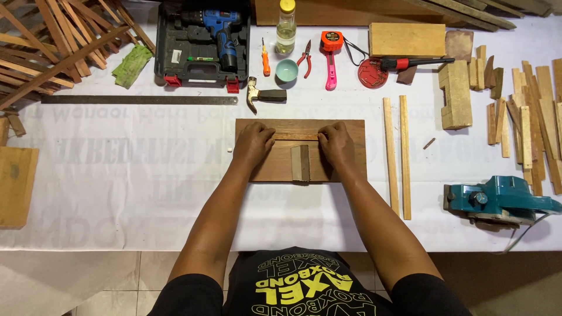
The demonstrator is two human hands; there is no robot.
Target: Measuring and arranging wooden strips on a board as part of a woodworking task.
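Small grey block (301,163) nearest, thin wood strip (296,136) pinched between left hand (253,143) and right hand (336,144), on brown board (351,131)

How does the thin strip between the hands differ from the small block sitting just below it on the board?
The thin strip lies crosswise, long and slender, pinched at its ends by the left hand and right hand. The small block is short and wide, runs toward the person, and no hand holds it. The strip is light orange-tan; the block looks greyer. Both are wood and lie on the brown board.
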